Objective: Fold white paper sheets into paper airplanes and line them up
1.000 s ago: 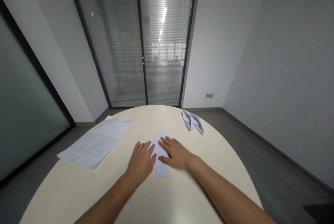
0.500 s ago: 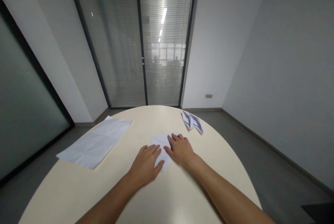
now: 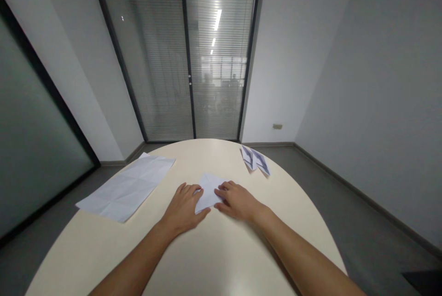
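L to R: creased sheet lay flat at table edge. L hand and R hand pressed folded paper at table centre, fingers spread, flat. I judged it light, limp, slippery; grip edges. Paper plane far R.

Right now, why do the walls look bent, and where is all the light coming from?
Head view: the wide lens bows the walls and door frame outward. Light is soft and even, the brightest patch being ceiling lamps seen through the blinds. The table shows a faint sheen near the bottom; both hands and the folded paper are sharp, with weak shadows.
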The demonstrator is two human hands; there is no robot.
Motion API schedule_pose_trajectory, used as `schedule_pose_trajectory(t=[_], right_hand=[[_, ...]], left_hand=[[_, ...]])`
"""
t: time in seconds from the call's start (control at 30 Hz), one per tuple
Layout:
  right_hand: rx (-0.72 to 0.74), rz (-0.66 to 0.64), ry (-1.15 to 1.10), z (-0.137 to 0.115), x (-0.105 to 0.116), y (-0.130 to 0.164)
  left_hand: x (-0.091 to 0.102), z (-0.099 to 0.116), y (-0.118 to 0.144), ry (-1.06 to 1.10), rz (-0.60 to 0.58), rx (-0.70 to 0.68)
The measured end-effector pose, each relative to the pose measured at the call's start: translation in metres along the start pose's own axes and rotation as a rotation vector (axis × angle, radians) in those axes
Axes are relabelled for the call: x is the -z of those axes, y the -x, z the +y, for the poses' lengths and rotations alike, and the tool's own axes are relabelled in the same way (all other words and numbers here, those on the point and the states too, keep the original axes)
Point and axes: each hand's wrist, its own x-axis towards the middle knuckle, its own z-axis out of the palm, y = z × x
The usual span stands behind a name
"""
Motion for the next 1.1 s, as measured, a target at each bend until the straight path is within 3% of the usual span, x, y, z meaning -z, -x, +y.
schedule_pose_trajectory(t=[0.57, 1.1], right_hand=[[-0.013, 0.059, -0.169, 0.017, 0.001, 0.0], [-0.142, 0.185, -0.229, 0.032, -0.029, -0.009]], left_hand=[[-0.003, -0.005, 0.0, 0.116, 0.044, 0.0], [-0.02, -0.016, -0.004, 0.112, 0.097, 0.115]])
